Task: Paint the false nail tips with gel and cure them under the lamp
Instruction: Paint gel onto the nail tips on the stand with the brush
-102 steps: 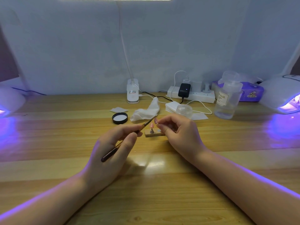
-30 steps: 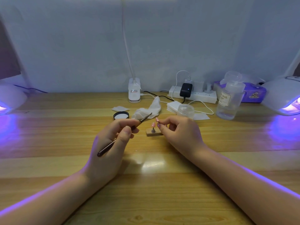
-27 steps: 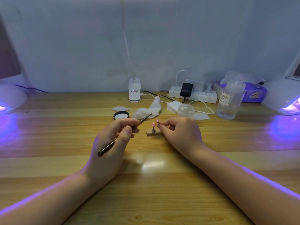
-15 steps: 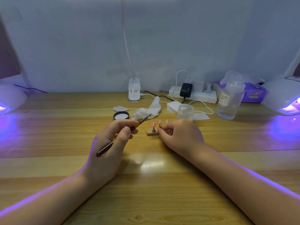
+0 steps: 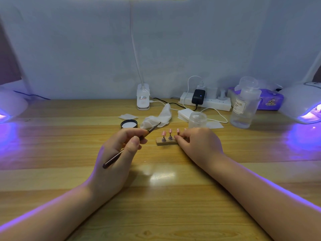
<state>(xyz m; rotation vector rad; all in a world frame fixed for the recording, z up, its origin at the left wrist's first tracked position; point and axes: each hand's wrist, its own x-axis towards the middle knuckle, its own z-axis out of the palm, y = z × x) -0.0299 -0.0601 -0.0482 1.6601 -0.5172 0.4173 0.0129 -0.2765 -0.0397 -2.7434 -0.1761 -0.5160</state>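
While my left hand point(image 5: 118, 153) pinches the gel brush point(image 5: 132, 144) between thumb and fingers, its bristle end points up and to the right, toward the crumpled white wipe point(image 5: 157, 117) and short of the nail stand. The dark handle runs back across my palm. My right hand point(image 5: 198, 143) lies on the desk point(image 5: 52, 153) at the right end of the small wooden stand point(image 5: 165, 142), fingers curled down with the fingertips point(image 5: 178, 137) closed around one of the little pegs there; how tightly, I cannot tell. Pink false nail tips point(image 5: 164, 133) sit upright on their pegs in a row along the stand, three clear to see and a fourth half hidden behind my knuckles. Just behind the stand stands an open clear jar point(image 5: 198, 119), and its black lid point(image 5: 129, 124) lies upturned to the left of the wipe. Farther back are a stack of cotton pads point(image 5: 184, 113), a power strip point(image 5: 206, 101) and a clear pump bottle point(image 5: 245, 108). A curing lamp point(image 5: 305, 103) glows violet at the right edge of the desk, well apart from the stand, and another point(image 5: 10, 106) at the left edge.
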